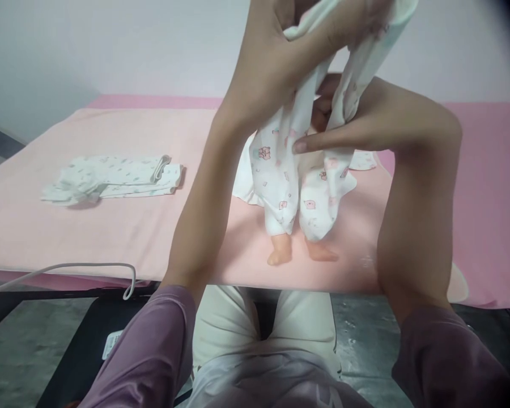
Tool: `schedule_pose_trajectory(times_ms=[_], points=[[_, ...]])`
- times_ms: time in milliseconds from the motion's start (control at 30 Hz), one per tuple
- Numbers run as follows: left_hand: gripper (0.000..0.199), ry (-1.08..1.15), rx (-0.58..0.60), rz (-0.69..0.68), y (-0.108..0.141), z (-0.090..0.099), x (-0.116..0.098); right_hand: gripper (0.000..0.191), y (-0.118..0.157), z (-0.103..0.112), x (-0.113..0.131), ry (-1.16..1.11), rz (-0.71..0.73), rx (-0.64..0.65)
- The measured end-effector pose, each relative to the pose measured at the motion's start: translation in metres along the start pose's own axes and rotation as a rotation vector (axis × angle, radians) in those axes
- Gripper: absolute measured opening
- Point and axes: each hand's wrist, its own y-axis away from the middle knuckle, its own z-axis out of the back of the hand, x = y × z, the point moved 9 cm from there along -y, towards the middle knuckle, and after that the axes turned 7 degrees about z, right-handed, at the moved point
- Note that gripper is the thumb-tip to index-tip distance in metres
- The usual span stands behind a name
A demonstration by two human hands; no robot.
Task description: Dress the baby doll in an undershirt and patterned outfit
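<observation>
A doll's foot (280,250) and its other foot (321,250) point towards me at the front of the pink mat, below white cloth legs. A white baby garment (280,164) printed with small pink animals covers the doll's legs and stretches upward. My left hand (276,62) grips the raised upper cloth, its fingertips partly out of frame. Lower and to the right, my right hand (357,122) is closed around part of the same garment, thumb reaching across the front and fingers partly behind the cloth. The doll's upper body is hidden.
Folded white printed baby clothes (114,178) lie on the left of the pink mat (187,127). More white cloth (363,160) shows behind the right hand. A white cable (89,264) runs along the front left edge. A pale wall (153,45) stands behind.
</observation>
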Motion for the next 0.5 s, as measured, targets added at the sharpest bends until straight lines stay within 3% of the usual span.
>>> schedule_pose_trajectory(times_ms=[100,233,300,367,433,500], points=[[0.035,-0.108,0.029,0.01,0.002,-0.003,0.0,0.033,0.002,0.001,0.014,0.108,0.137,-0.043],[0.035,-0.146,0.144,0.087,0.008,0.002,-0.002,0.04,0.012,0.023,0.027,-0.005,0.273,-0.313],[0.029,-0.156,0.159,0.106,0.01,0.006,-0.001,0.042,0.015,0.033,0.026,-0.037,0.308,-0.372],[0.022,-0.152,0.083,0.04,0.009,0.013,-0.005,0.044,0.012,0.026,0.021,0.004,0.279,-0.232],[0.019,-0.143,-0.007,-0.06,0.007,0.016,-0.012,0.049,0.011,0.007,0.01,0.066,0.19,0.022],[0.029,-0.163,-0.038,-0.01,0.005,0.011,-0.008,0.058,0.015,-0.003,0.009,0.077,0.163,0.149]])
